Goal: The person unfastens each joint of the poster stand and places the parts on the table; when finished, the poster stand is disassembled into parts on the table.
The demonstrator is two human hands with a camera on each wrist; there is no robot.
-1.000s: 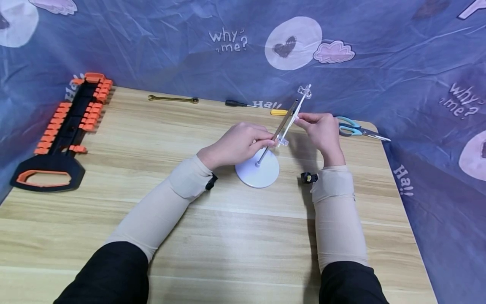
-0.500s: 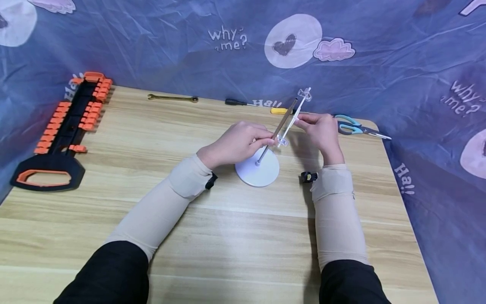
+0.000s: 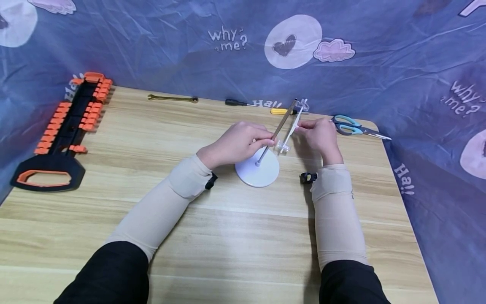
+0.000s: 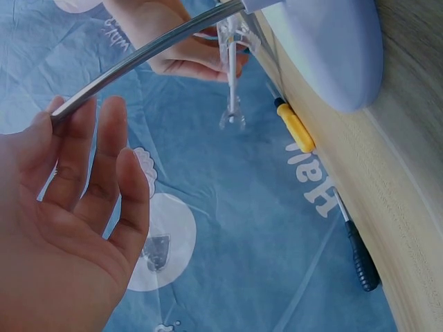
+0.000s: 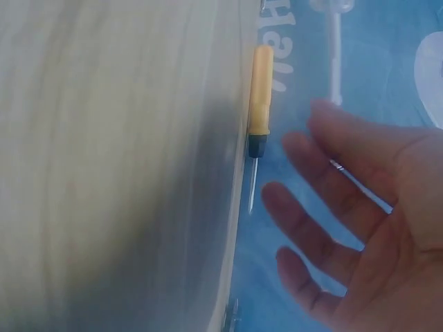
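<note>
Round white base [image 3: 258, 172] on wooden table [image 3: 228, 236]. Metal rod [image 3: 284, 120] leans up from base, away and rightward. Person's left hand [image 3: 241, 143] above base: thumb and fingertip clamped on rod, other fingers apart. Right hand [image 3: 319, 135], right of base and beyond: thumb and finger pinch tilted white bar [image 3: 291, 131], clear clips [image 3: 283, 146] at ends, other fingers spread. Scissors [image 3: 361, 129], yellow screwdriver [image 3: 279, 111] farther beyond base.

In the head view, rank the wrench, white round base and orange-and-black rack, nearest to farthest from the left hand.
1. White round base: partly covered by the left hand.
2. Wrench: farther back, to the left.
3. Orange-and-black rack: at the far left.
</note>
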